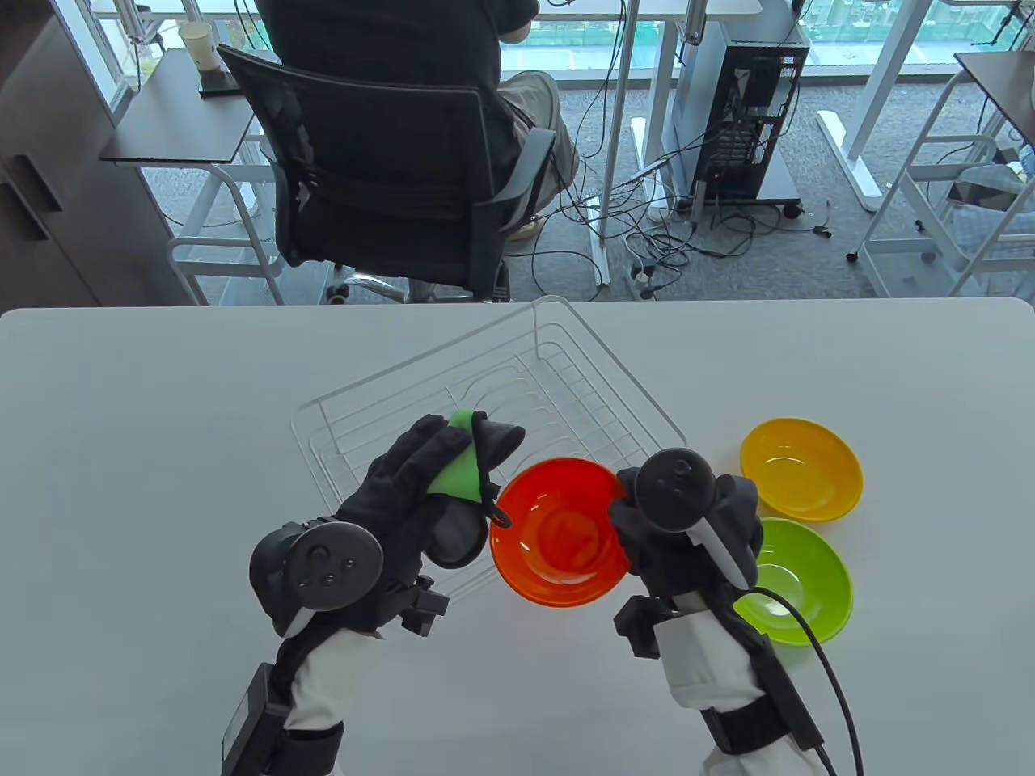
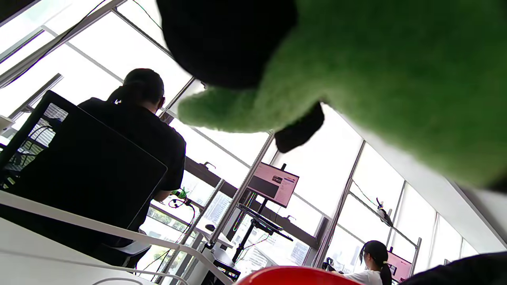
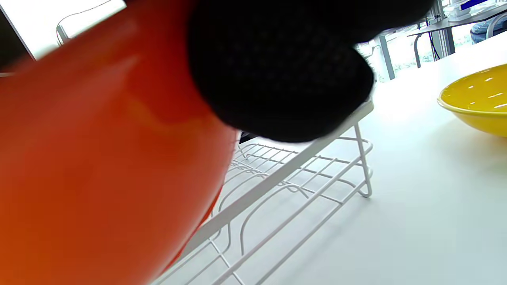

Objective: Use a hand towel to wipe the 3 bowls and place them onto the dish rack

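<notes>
1. Your left hand (image 1: 420, 493): fingers curled round the green hand towel (image 1: 457, 473), which sits bunched in the palm. In the left wrist view the towel (image 2: 396, 71) fills the upper right, right against the glove.
2. Your right hand (image 1: 687, 525): grips the red bowl (image 1: 559, 529) by its right rim, holding it tilted above the table (image 1: 145, 453). The right wrist view shows a gloved fingertip (image 3: 285, 75) pressed on the bowl's outer wall (image 3: 99, 158); the other fingers are hidden.
3. Red bowl: between your two hands, its left rim just beside the towel hand; whether towel and bowl touch cannot be told.
4. Dish rack (image 1: 485, 396): white wire, just beyond both hands, partly under your left hand and the red bowl.
5. Yellow bowl (image 1: 800, 467): on the table, just right of and beyond your right hand.
6. Green bowl (image 1: 796, 582): on the table, just right of your right wrist, nearer you than the yellow one.
</notes>
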